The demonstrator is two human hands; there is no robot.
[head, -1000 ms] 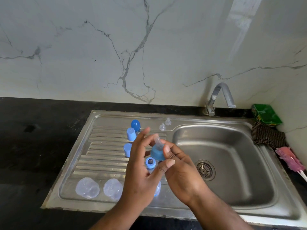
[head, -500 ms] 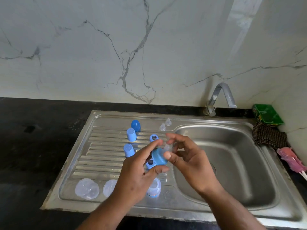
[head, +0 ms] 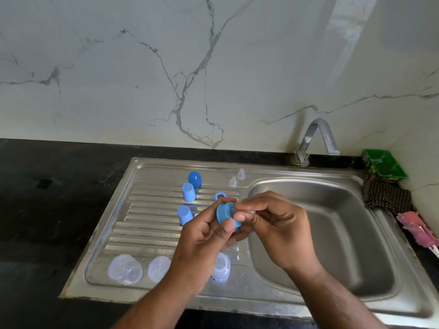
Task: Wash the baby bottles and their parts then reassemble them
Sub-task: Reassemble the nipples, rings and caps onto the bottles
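Your left hand [head: 202,236] grips a round blue plastic collar ring [head: 224,213], with the thumb and the curled fingers closed on its rim. Your right hand [head: 278,231] pinches a soft clear nipple [head: 250,211] at the ring's opening between the thumb and bent fingertips; most of it is hidden. Both are held above the place where the ribbed steel drainboard [head: 147,224] meets the smooth basin [head: 332,233].

On the drainboard stand a dark blue domed cap [head: 194,179], two pale blue caps [head: 188,192] and a second blue ring [head: 219,195]. Two small clear nipples [head: 237,178] stand near the basin corner. Near the front edge are two clear bottles [head: 125,269] and a small bottle [head: 221,267] with its mouth up; its printed band is too small to read. The print on the green box [head: 383,165] is also not readable.
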